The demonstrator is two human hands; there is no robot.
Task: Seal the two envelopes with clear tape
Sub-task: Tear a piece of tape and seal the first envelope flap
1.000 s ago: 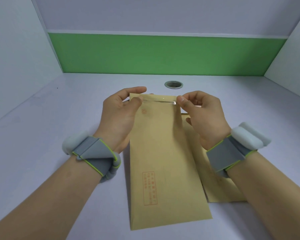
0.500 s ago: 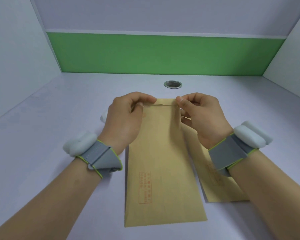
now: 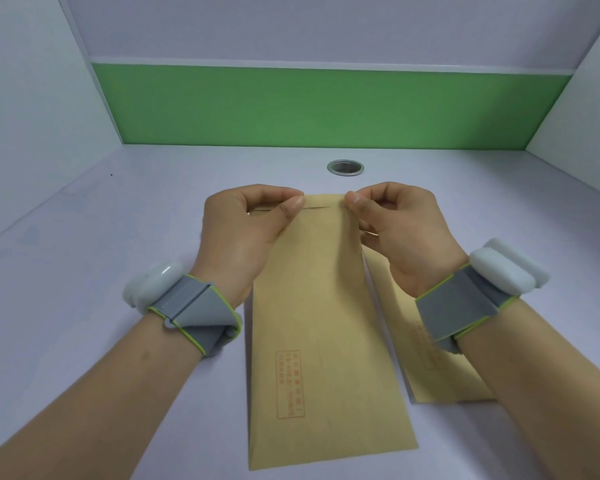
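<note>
A long brown envelope (image 3: 323,334) lies lengthwise on the pale desk, with a red stamp box near its lower left. Partly under its right side lies a second brown envelope (image 3: 426,368). A strip of clear tape (image 3: 323,206) stretches across the near envelope's top flap. My left hand (image 3: 246,237) pinches the strip's left end at the flap's left corner. My right hand (image 3: 399,230) pinches the right end at the right corner. The tape looks pressed close to the paper; its edges are hard to make out.
A round metal cable hole (image 3: 345,167) sits in the desk just beyond the envelopes. Pale partition walls rise at left (image 3: 32,116) and right, with a green band (image 3: 326,105) at the back. Both wrists wear grey straps with white units.
The envelope has settled lower and flatter on the desk. Both hands have brought the tape strip down from above the flap onto its top edge, and the fingers have closed in tighter.
</note>
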